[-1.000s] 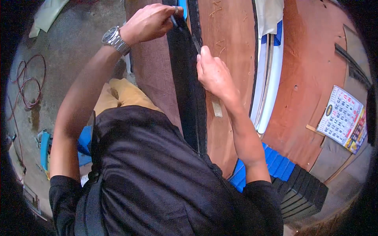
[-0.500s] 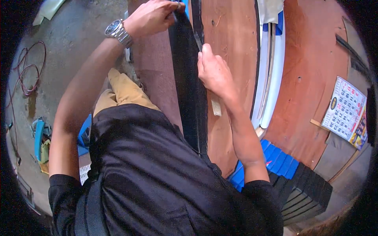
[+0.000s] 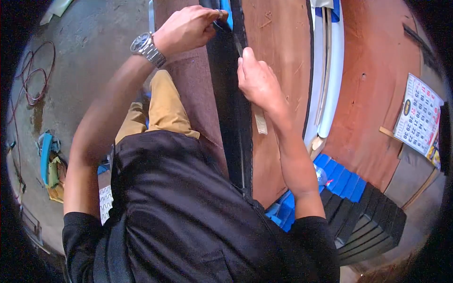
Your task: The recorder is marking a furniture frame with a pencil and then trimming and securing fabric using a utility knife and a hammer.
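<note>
At the top of the view my left hand point(image 3: 188, 29), with a metal watch on its wrist, is closed in a pinch on the lifted edge of a long black strip of sheet material point(image 3: 227, 108). Bright blue shows beside the fingertips where the edge is raised. My right hand point(image 3: 259, 78) is closed round a thin, flat, grey blade-like tool point(image 3: 237, 45). Its tip points up toward the left fingers, against the black strip; the handle is hidden in my fist. The strip lies along the edge of a reddish-brown wooden board point(image 3: 278, 47).
Rolled white sheet point(image 3: 337, 85) and a narrow strip lie right of the board. Stacked blue foam-like blocks point(image 3: 339, 181) and black ones point(image 3: 373, 217) stand at lower right. A calendar point(image 3: 419, 115) lies far right. A thin hose point(image 3: 35, 78) coils on the floor at left.
My left hand has moved slightly down and right, bringing the lifted black edge with it and baring more blue. My right hand stays nearly in place with the tool. The view has shifted slightly.
</note>
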Demonstrator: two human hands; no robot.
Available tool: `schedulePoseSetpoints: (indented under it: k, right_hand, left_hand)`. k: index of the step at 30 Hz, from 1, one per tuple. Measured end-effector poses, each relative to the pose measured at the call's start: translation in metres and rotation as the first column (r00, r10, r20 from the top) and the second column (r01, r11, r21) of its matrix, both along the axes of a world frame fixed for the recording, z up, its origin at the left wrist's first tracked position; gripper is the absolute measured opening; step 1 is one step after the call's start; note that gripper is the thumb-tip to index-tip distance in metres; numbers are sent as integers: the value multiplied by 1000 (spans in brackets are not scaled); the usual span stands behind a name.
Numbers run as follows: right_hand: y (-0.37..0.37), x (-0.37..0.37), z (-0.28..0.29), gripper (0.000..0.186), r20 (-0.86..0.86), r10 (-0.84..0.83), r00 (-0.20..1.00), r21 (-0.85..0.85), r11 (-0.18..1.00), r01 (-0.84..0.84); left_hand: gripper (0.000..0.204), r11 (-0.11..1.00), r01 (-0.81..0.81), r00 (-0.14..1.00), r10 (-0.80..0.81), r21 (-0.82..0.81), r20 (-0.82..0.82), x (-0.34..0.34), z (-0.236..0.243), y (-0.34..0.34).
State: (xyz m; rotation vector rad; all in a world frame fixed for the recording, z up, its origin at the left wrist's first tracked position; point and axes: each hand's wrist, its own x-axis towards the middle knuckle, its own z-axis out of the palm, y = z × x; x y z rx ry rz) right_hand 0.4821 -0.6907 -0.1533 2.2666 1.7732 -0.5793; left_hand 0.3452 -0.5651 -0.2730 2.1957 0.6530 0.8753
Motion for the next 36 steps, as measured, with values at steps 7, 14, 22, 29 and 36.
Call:
schedulePoseSetpoints:
  k: [7, 14, 22, 29, 36]
  right_hand:
    - [-39, -5, 7, 15, 29, -16, 999, -38, 999, 17]
    - [-79, -1, 6, 15, 21, 9, 1000, -2, 1000, -9]
    - [-136, -7, 9, 15, 14, 17, 1000, -7, 1000, -17]
    - [-191, -13, 3, 17, 1, -23, 1000, 9, 1000, 23]
    - [-245, -14, 9, 17, 54, 2, 999, 18, 1000, -3]
  left_hand:
    - [36, 999, 40, 999, -40, 12, 8, -1, 4, -40]
    - [40, 997, 34, 999, -36, 75, 25, -2, 4, -66]
    - [38, 998, 41, 998, -42, 46, 35, -6, -3, -119]
    - [38, 994, 62, 998, -62, -86, 3, -14, 2, -181]
    - [36, 997, 82, 993, -82, -5, 89, -14, -1, -226]
